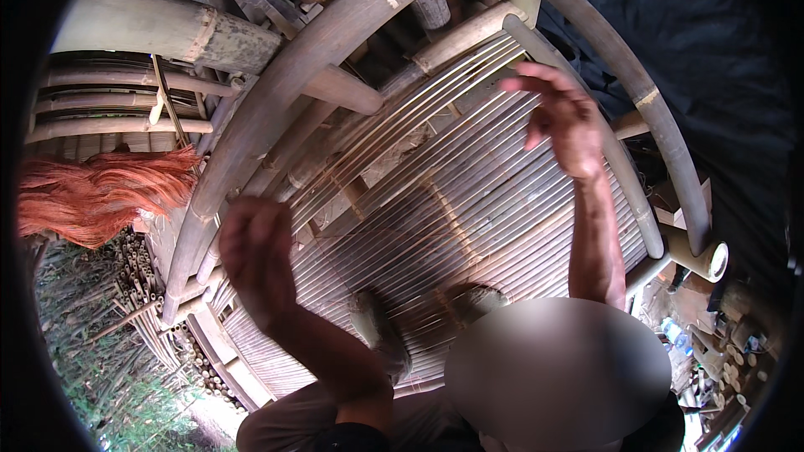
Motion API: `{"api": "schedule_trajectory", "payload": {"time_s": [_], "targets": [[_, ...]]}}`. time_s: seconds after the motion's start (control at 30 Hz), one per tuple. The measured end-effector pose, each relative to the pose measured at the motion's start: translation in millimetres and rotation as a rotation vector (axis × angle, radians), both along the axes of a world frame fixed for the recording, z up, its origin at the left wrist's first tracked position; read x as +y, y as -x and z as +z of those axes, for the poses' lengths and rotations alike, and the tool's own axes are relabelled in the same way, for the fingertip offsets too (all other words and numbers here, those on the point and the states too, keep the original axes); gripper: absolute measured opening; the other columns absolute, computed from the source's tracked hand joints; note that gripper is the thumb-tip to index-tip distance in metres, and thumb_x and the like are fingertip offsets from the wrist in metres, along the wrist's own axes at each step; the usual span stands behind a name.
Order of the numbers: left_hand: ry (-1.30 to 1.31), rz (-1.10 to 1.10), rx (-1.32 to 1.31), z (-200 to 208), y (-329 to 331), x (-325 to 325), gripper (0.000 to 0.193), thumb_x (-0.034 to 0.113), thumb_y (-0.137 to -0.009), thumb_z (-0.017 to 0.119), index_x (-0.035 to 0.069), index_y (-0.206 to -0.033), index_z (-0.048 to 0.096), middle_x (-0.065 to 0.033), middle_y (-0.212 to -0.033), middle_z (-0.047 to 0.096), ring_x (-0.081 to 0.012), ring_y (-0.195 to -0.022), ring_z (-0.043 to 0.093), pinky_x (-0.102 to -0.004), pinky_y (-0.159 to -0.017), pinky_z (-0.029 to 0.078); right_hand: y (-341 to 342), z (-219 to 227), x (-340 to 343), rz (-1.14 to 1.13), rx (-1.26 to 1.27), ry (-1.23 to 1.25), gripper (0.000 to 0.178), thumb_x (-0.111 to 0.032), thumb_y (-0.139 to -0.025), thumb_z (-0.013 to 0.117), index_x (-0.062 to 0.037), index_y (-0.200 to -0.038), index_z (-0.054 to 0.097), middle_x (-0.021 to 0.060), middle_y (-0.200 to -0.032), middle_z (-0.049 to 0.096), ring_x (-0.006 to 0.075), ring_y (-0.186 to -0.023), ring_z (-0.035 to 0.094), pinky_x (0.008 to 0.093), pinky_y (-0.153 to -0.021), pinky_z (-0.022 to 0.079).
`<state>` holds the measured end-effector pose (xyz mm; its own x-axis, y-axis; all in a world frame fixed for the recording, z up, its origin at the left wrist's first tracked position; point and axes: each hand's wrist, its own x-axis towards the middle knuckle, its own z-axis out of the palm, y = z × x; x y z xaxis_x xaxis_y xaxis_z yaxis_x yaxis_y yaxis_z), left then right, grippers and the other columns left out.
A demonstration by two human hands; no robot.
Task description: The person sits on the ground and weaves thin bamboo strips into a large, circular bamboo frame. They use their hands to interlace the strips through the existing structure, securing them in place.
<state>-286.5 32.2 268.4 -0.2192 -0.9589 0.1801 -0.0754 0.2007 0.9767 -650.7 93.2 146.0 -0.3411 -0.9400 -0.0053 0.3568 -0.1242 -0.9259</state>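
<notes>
A bamboo bench with a seat of thin slats [519,201] lies in front of me. My left hand [255,255] is raised beside the curved bamboo pole [222,151] at the seat's left. Its fingers are curled together and slightly blurred; whatever they may hold is hidden. Over the far right of the slats hovers my right hand [568,121], fingers loosely bent and apart, with nothing visible in them. It is close to the right bamboo rail [615,167]. Toward the far side, several narrow strips [410,117] lie with wider gaps between them.
Orange-red fibre [105,192] hangs at the left, near a thick bamboo pole [167,29]. Cut bamboo pieces [138,276] are stacked below it. Dark cloth [687,42] covers the far right. Bamboo offcuts [729,364] and a plastic bottle [675,335] lie at the lower right.
</notes>
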Motion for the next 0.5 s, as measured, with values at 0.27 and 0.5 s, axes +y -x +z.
{"api": "schedule_trajectory", "payload": {"time_s": [0.27, 0.5], "targets": [[0.346, -0.567, 0.265, 94, -6, 20, 0.015, 0.019, -0.091, 0.060, 0.010, -0.103, 0.061, 0.0005, -0.095, 0.067, -0.0070, -0.086, 0.057, -0.0324, -0.090, 0.039, -75, -52, -9, 0.410, 0.985, -0.221, 0.060, 0.003, -0.087, 0.061, -0.0143, -0.141, 0.043, 0.0137, -0.114, 0.062, 0.0132, -0.073, 0.065, 0.0201, -0.053, 0.055], [-0.075, -0.208, -0.745, -37, 29, -37, 0.048, 0.036, -0.094, 0.061, -0.002, -0.123, 0.062, -0.0135, -0.113, 0.068, -0.0174, -0.105, 0.062, -0.0315, -0.094, 0.047, 78, -87, 240, -0.873, 0.561, -0.608, 0.042, -0.005, -0.087, 0.058, -0.0075, -0.128, 0.054, 0.0069, -0.115, 0.057, 0.0157, -0.098, 0.056, 0.0274, -0.082, 0.047]]}}
